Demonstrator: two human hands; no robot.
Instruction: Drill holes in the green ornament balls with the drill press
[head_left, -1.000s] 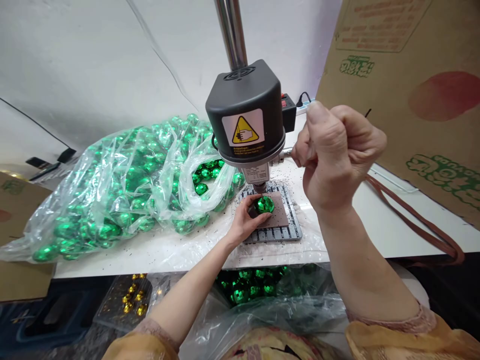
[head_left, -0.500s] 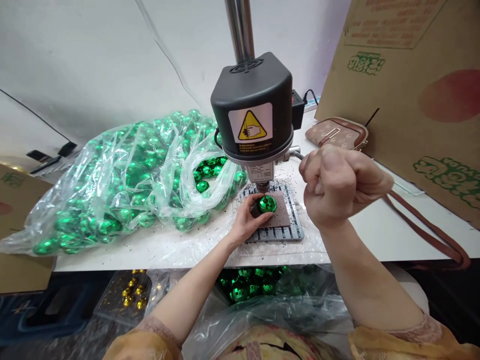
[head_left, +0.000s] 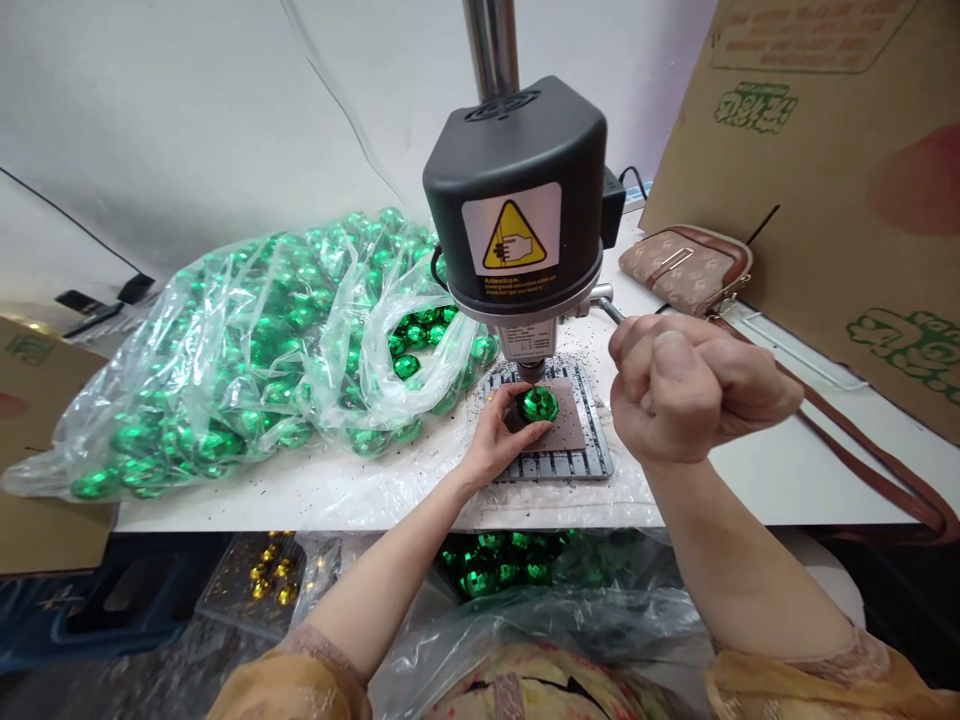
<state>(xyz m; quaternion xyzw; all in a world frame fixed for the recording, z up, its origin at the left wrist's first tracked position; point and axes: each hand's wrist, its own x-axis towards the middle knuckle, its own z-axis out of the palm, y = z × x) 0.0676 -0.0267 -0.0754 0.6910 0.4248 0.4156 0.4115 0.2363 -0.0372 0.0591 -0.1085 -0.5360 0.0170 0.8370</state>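
A shiny green faceted ball (head_left: 541, 404) sits on a flat brownish pad (head_left: 572, 425) over the slotted base plate (head_left: 600, 461) of a small drill press (head_left: 517, 180). My left hand (head_left: 499, 432) grips this ball from its left side, thumb in front and fingers behind. Just above the ball is the chuck (head_left: 532, 371); whether a bit touches the ball cannot be made out. My right hand (head_left: 686, 385) is closed in a fist round the drill press's feed lever (head_left: 609, 308), whose far end the fingers hide. Dark shavings are scattered around the plate.
A clear plastic bag (head_left: 247, 350) full of green balls lies left on the white table (head_left: 300, 505). A patterned purse (head_left: 686, 265) and a cardboard box (head_left: 817, 200) stand right. Below the front edge are more green balls (head_left: 480, 575) and a tray of gold balls (head_left: 274, 580).
The view has shifted slightly. Both hands keep their grips, on the ball and on the lever, with no clear movement of either.
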